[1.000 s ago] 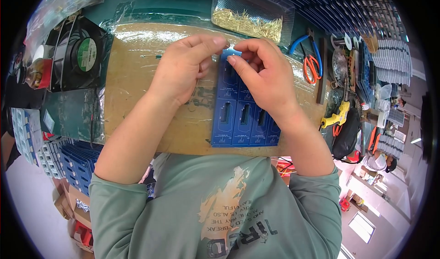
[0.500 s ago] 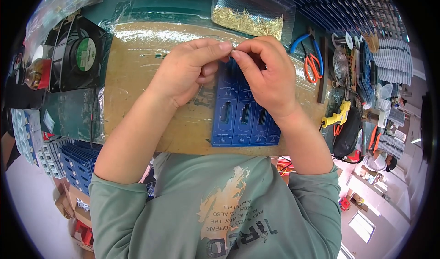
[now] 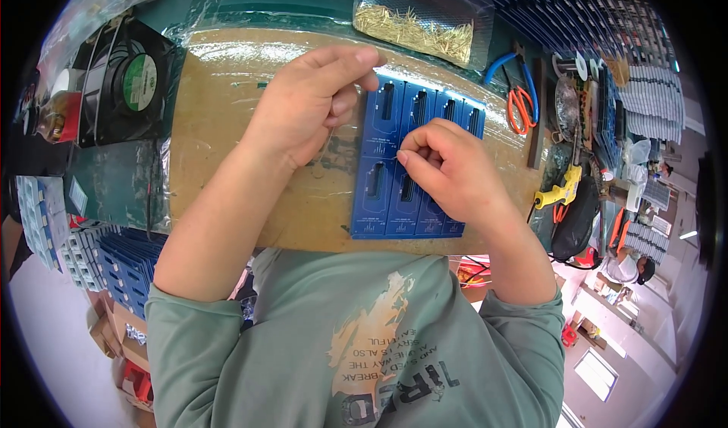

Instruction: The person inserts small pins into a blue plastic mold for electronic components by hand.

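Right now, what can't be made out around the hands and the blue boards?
Head view only:
- Whatever the right hand pinches: too small, hidden by its fingers.
- Blue boards: right hand covers the lower right ones.
- Left hand: palm side hidden; any held item unseen.
- Clear box: top cut off by the rim.

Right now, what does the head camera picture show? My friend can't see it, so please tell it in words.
Two bare hands work over a blue panel of slotted boards on a brown board: the right hand pinches at a slot, the left hand hovers beside it. A black fan sits left, orange-handled pliers right.
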A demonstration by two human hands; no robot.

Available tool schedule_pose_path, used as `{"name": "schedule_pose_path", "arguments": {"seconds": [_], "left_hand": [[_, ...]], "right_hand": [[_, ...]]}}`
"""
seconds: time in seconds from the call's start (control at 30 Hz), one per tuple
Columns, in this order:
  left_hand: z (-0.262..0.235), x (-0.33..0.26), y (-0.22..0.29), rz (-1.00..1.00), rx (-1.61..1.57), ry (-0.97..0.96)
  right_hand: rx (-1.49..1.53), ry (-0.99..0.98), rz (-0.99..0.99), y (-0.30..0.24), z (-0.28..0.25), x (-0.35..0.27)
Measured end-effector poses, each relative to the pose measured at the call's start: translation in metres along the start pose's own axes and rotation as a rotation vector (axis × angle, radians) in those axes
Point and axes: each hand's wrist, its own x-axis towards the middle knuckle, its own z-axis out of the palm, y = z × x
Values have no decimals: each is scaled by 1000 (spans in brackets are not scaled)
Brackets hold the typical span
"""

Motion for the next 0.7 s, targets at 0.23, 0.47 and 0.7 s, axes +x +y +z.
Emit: {"name": "schedule_pose_path", "arguments": {"seconds": [0.23, 0.47, 0.7], "left_hand": [[-2, -1, -1, -25, 9, 1], [-2, 0, -1, -20, 36, 12], [-1, -1, -1, -4, 44, 10]], "right_hand": [[38, -10, -31, 2, 5, -6], [1, -34, -62, 0, 12, -12], [10, 8, -61, -1, 13, -15]]}}
